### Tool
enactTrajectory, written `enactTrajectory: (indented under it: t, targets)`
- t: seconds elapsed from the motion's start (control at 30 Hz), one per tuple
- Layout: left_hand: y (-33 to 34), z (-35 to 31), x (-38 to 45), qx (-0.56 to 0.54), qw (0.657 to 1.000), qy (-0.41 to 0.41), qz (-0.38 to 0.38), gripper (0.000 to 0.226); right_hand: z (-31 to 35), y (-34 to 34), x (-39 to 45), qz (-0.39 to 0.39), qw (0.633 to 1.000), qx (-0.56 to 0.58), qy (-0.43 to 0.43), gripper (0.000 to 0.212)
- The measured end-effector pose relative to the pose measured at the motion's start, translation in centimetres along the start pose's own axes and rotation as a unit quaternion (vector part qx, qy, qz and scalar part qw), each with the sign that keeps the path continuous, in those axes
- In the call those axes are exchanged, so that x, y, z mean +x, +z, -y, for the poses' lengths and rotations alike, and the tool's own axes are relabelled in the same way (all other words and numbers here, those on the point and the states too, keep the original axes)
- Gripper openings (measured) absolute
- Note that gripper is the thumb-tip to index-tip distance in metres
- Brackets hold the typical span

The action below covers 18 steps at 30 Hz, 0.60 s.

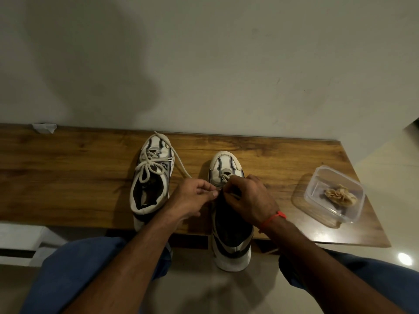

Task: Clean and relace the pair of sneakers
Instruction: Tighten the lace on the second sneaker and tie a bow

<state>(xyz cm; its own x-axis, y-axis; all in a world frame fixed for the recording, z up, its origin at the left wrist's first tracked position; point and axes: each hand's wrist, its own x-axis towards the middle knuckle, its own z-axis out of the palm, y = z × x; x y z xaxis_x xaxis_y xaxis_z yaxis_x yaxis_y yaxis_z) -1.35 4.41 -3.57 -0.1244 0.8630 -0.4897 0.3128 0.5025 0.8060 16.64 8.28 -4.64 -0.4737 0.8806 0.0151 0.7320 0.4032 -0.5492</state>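
Note:
Two white, grey and black sneakers stand toes-away on a wooden shelf (68, 168). The left sneaker (151, 177) is laced and tied in a bow. The right sneaker (229, 214) overhangs the shelf's front edge at its heel. My left hand (192, 198) pinches a white lace (179, 164) that runs back over the left sneaker's toe. My right hand (247, 198), with a red thread at the wrist, pinches the lace at the right sneaker's eyelets. The hands nearly touch over its tongue, hiding most of the lacing.
A clear plastic container (333, 193) holding a crumpled beige cloth (340, 193) sits at the shelf's right end. A small white clip (44, 128) lies at the back left against the wall. My knees in blue trousers are below the shelf.

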Motion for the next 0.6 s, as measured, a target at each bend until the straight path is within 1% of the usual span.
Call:
enactTrajectory:
  t: [0.13,0.17,0.23,0.3,0.37,0.4,0.43,0.47,0.5,0.53,0.57,0.6]
  targets:
    - [0.3,0.3,0.4,0.006,1.000,0.008,-0.013,0.009,0.1,-0.4,-0.2,0.006,1.000,0.020,-0.012,0.014]
    - [0.4,0.4,0.6,0.011,1.000,0.009,-0.014,0.009,0.2,-0.4,-0.2,0.002,0.999,0.026,-0.020,0.018]
    - [0.4,0.3,0.5,0.027,1.000,0.013,-0.009,0.012,0.3,-0.5,-0.2,0.009,0.999,0.035,-0.026,0.032]
    - [0.6,0.5,0.5,0.041,0.999,0.018,-0.006,0.018,0.4,-0.4,-0.2,0.023,0.999,0.006,-0.034,0.042]
    - [0.3,-0.2,0.1,0.062,0.998,0.022,-0.025,0.021,0.4,-0.2,-0.2,0.018,0.998,-0.032,-0.045,0.037]
    - [0.0,-0.8,-0.1,0.039,0.997,0.029,-0.062,0.023,0.3,-0.1,-0.2,0.014,0.998,-0.037,-0.044,0.034]
    - [-0.7,-1.3,-0.1,-0.034,0.991,0.044,-0.122,0.024,0.3,0.0,-0.3,0.013,0.998,-0.037,-0.040,0.033]
    - [-1.6,-1.8,0.0,-0.146,0.970,0.057,-0.186,0.024,0.2,0.1,-0.2,0.014,0.999,-0.034,-0.035,0.033]
    - [-2.9,-2.3,0.1,-0.273,0.931,0.067,-0.233,0.023,0.1,0.1,-0.2,0.014,0.999,-0.032,-0.032,0.034]
    - [-4.1,-2.6,0.0,-0.386,0.883,0.080,-0.254,0.023,0.1,0.2,-0.2,0.013,0.999,-0.031,-0.029,0.036]
    - [-5.0,-2.7,-0.1,-0.456,0.848,0.092,-0.253,0.021,0.0,0.2,-0.2,0.010,0.999,-0.030,-0.027,0.037]
    - [-5.4,-2.6,-0.1,-0.475,0.841,0.097,-0.242,0.019,0.0,0.2,-0.1,0.011,0.999,-0.030,-0.025,0.039]
